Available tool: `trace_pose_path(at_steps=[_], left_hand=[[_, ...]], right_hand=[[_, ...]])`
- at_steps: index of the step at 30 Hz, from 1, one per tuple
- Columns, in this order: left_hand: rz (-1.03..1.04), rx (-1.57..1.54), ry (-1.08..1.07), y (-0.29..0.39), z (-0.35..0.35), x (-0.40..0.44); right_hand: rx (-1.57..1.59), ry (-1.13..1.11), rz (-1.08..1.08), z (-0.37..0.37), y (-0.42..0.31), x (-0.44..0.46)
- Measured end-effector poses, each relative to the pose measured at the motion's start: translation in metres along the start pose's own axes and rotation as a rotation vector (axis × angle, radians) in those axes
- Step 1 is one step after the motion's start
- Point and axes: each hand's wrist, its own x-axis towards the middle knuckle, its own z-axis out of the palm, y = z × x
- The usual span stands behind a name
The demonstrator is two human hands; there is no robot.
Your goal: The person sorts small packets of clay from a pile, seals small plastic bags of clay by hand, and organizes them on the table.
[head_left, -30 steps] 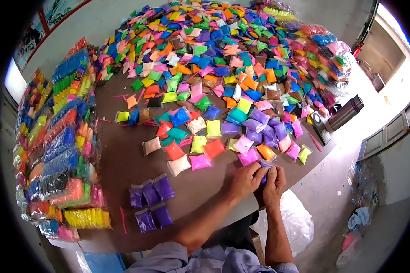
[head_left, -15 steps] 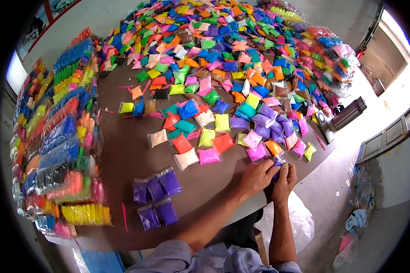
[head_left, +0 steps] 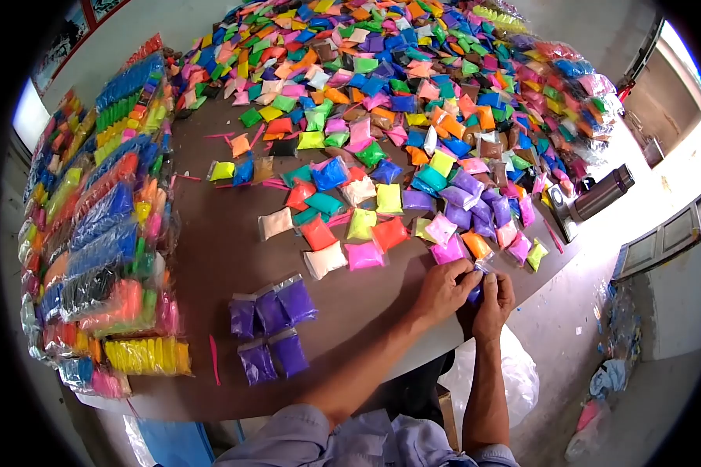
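Note:
Both of my hands meet at the table's right front edge. My left hand pinches one side of a small purple packet, with its thumb and fingertips near the clear top. Opposite it, my right hand has thumb and fingers closed on the same packet. Most of the packet is hidden by my fingers. Just beyond the hands lie an orange packet and a pink packet. Several filled purple packets rest in two rows on the table, left of my left forearm.
A large heap of coloured packets covers the back of the brown table. Stacks of bundled packets line the left side. A steel flask stands at the right edge, and a pink stick lies in front.
The view has shifted slightly, so the table's contents appear a little displaced. Both hands keep their grip on the purple packet at nearly the same place.

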Motion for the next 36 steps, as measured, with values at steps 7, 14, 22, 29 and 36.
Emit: trace_pose_path(at_steps=[7,14,22,29,36], left_hand=[[0.035,-0.035,0.025,0.011,-0.002,0.001],[0.026,-0.054,0.041,0.004,-0.004,0.002],[0.003,-0.096,-0.012,0.011,0.002,-0.001],[0.160,0.097,0.100,0.000,0.006,0.000],[0.116,-0.030,0.115,0.011,0.007,0.001]], right_hand=[[-0.026,-0.035,-0.068,-0.002,0.004,-0.001],[-0.051,-0.050,-0.023,0.006,-0.005,-0.001],[-0.044,0.041,-0.090,-0.004,0.010,0.002],[-0.352,0.016,-0.116,0.007,-0.005,0.002],[-0.170,0.043,-0.052,0.005,0.004,0.005]])
